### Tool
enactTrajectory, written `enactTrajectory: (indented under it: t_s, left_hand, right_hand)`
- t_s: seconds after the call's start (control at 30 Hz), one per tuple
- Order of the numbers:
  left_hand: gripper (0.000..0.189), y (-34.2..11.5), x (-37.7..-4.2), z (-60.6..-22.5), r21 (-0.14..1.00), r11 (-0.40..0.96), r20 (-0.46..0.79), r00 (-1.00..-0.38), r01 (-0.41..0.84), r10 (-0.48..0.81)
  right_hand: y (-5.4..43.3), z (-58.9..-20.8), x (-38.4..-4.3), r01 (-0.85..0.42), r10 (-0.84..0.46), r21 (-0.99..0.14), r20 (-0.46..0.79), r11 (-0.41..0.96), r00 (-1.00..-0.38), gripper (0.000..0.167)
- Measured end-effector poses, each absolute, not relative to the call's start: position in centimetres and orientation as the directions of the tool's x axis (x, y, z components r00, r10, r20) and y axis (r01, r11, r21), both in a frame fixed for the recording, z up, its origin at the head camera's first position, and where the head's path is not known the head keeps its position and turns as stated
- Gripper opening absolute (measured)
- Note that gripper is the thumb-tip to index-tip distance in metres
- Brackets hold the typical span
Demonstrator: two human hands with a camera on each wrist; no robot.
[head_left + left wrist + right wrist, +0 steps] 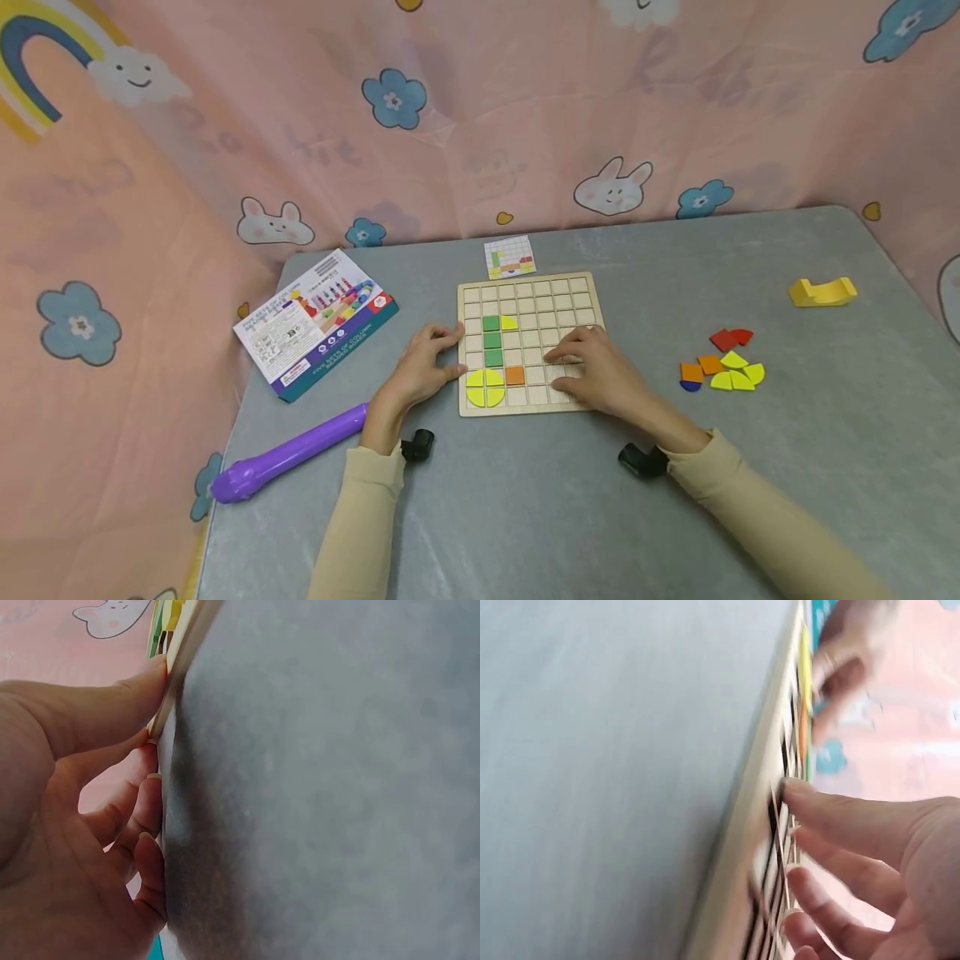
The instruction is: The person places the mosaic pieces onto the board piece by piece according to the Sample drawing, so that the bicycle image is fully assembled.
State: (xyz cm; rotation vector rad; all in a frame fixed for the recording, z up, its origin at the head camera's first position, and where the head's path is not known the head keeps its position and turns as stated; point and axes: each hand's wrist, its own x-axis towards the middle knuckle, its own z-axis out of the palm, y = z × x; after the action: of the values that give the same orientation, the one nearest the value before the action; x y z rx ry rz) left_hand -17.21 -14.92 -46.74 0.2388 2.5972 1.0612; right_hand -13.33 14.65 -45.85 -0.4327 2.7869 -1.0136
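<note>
A wooden grid board (525, 411) lies on the table with colored pieces in some of its squares. Four yellow quarter-circles form a round (485, 388) at its lower left, with an orange square (514, 376) to the right. Green squares (492, 340) stand in a column, and a yellow quarter-circle (508, 322) sits beside the top one. My left hand (422, 367) touches the board's left edge with thumb and fingertips. Over the board's right side, my right hand (600, 375) rests its spread fingers and thumb (802, 789) on the grid, with no piece showing between them.
A pattern card (510, 257) lies behind the board. Loose red, orange, yellow and blue pieces (742, 379) lie to the right, near a yellow curved block (822, 292). At left are a printed box (318, 321) and a long purple object (292, 454).
</note>
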Motion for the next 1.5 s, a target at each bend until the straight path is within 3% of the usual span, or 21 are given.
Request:
enactTrajectory:
  t_s: [0.33,0.73,1.27,1.5]
  left_hand:
    - [0.068,-15.0,-17.2,-46.9,0.707,0.707,-0.233,-0.931,0.036,0.280]
    - [0.069,-14.9,-17.1,-47.0,0.707,0.706,-0.239,-0.932,0.026,0.273]
    - [0.069,-14.9,-17.1,-46.8,0.709,0.705,-0.227,-0.935,0.033,0.272]
    - [0.070,-15.0,-17.2,-46.8,0.707,0.707,-0.230,-0.934,0.033,0.273]
  right_hand:
    - [22.8,-44.9,-12.9,-0.090,-0.256,-0.628,-0.179,0.773,-0.950,0.039]
    - [28.9,-44.6,-11.7,-0.084,-0.226,-0.576,-0.179,0.813,-0.958,0.036]
    - [28.7,-45.1,-10.8,-0.008,-0.135,-0.548,-0.193,0.837,-0.972,0.024]
    - [27.3,-44.9,-10.7,-0.044,-0.118,-0.568,-0.094,0.822,-0.989,0.014]
